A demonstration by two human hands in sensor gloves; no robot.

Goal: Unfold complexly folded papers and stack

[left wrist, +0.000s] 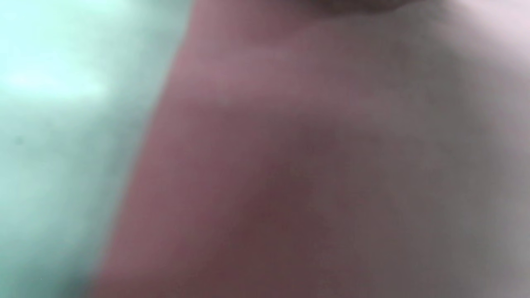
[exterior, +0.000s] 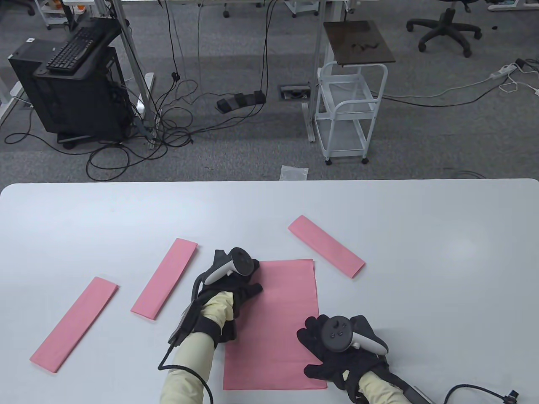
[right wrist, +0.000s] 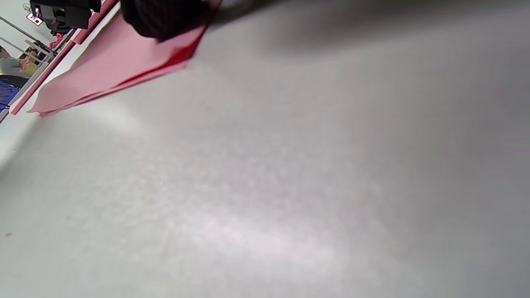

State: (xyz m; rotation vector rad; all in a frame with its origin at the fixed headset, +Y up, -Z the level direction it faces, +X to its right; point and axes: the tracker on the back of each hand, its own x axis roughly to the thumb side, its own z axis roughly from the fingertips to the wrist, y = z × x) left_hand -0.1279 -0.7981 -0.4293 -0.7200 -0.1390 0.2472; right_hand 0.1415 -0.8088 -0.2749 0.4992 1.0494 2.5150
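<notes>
Both gloved hands press flat, fingers spread, on the opened pink sheet (exterior: 278, 311): left hand (exterior: 229, 290) at its left edge, right hand (exterior: 337, 349) at its lower right; the nearest folded strip (exterior: 165, 278) lies lengthwise just left of the left hand.

White cart (exterior: 351, 111), black computer tower (exterior: 69, 94), keyboard (exterior: 78, 44), office chair (exterior: 444, 27) beyond table.

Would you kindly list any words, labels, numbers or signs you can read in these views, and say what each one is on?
None can be read.
White sticker on the black computer tower: too small to read.
Keyboard keys: too small to read.
Pink papers and trackers on both hands: no print visible.
Left wrist view: blurred.
</notes>
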